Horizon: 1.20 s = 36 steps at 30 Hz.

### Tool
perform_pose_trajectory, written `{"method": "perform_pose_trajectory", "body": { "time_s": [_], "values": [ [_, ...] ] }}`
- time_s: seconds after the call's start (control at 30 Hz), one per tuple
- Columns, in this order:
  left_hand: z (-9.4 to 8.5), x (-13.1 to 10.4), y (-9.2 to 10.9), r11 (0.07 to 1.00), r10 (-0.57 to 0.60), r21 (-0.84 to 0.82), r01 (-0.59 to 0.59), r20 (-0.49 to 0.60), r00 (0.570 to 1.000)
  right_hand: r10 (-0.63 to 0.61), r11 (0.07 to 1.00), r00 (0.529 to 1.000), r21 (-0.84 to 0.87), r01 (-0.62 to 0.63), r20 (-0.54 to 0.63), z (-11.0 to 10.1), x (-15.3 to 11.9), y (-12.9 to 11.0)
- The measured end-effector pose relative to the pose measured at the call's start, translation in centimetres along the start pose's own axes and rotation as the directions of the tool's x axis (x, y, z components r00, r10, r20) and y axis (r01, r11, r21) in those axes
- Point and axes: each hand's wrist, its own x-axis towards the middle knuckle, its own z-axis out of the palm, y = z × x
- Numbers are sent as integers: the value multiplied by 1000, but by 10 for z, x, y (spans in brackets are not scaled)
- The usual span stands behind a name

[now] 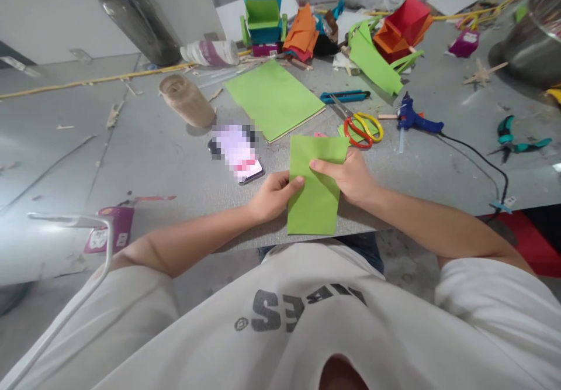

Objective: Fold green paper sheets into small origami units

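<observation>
A folded-looking sheet of green paper (313, 203) is held upright over the table's front edge. My left hand (277, 195) grips its left side, thumb on the front and fingers behind. At the upper right, my right hand (353, 175) pinches the same sheet, its thumb or a finger lying across the face. Just beyond the sheet lie scissors (363, 130) with red and yellow handles, partly on a small green scrap. A phone (236, 151) with a lit, blurred screen rests left of the paper. Further back is a larger stack of green sheets (276, 100).
A blue glue gun (416, 118) with a black cord, teal pliers (512, 138) and a blue cutter knife (345, 96) lie to the right. A tan jar (187, 100), a dark bottle (135, 19), a small paper chair (263, 19) and folded orange paper (301, 32) stand further back.
</observation>
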Motion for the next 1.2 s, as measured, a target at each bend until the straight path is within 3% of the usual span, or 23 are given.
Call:
{"method": "perform_pose_trajectory", "body": {
  "time_s": [0.07, 0.23, 0.47, 0.87, 1.2],
  "values": [
    [3, 0, 1, 1000, 10, -3, -11, -90, 996, 43, 999, 999, -10, -43, 24, 5, -5, 4],
    [6, 1, -2, 999, 33, 35, -27, -182, 983, 41, 999, 999, -27, -40, 28, 12, -10, 9],
    [5, -1, -7, 994, 94, 67, -84, -175, 980, -103, 991, 993, -88, 99, -48, 9, -6, 7],
    [6, -5, -9, 982, 188, 30, -185, -190, 964, -84, 973, 996, -216, 83, 6, 7, -15, 5],
    [7, -5, -11, 982, 189, 34, -186, -200, 961, -67, 974, 997, -216, 73, 32, 9, -19, 0]
  ]
}}
